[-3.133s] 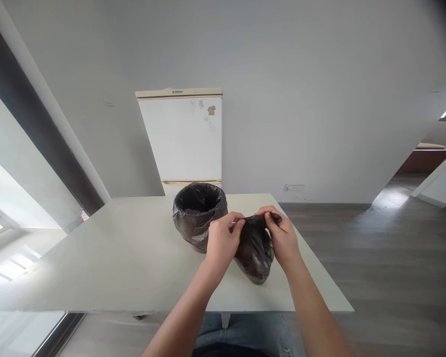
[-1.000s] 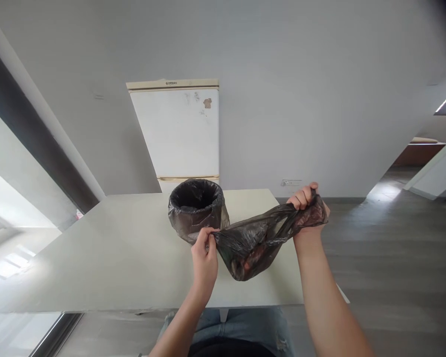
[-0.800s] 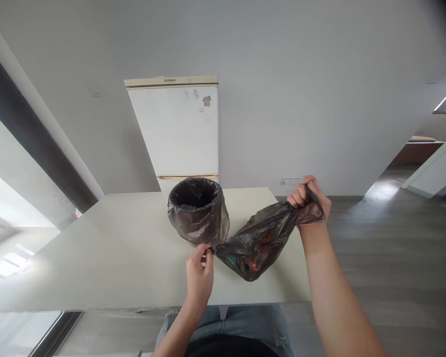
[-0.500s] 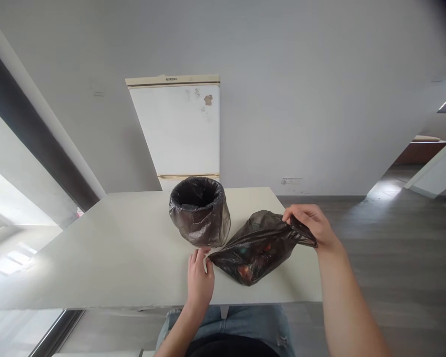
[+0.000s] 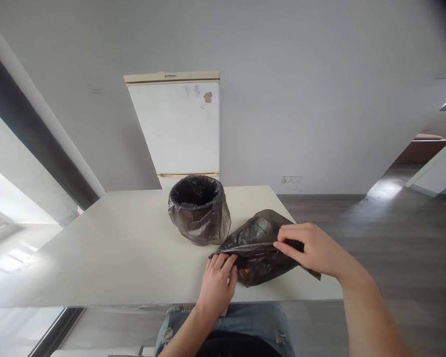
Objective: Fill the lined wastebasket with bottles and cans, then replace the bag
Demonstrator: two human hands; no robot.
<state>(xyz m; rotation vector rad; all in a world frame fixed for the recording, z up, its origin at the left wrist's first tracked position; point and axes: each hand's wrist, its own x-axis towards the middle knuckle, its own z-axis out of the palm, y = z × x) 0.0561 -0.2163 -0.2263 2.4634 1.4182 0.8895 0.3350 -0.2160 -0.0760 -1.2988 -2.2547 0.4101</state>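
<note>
A black, see-through plastic bag (image 5: 260, 267) lies on the table's right part, with reddish and green contents showing dimly through it. My right hand (image 5: 306, 245) pinches the bag's gathered upper edge at its right side, and a loose flap hangs out beneath the palm. At the bag's left end, my left hand (image 5: 221, 275) has its fingers closed on the plastic edge. Just behind and left of the bag stands a round bin (image 5: 204, 218) lined with a similar black bag, its mouth open upward.
The pale table (image 5: 115, 248) reaches far to the left, its front edge close to my legs. Behind it a white fridge (image 5: 182, 129) stands against a grey wall (image 5: 301, 99). Grey wooden floor (image 5: 397, 248) shows at the right.
My left hand has moved right onto the bag's left end and closed on it. My right hand has turned and come slightly lower, and the bag's top edge is now stretched between both hands.
</note>
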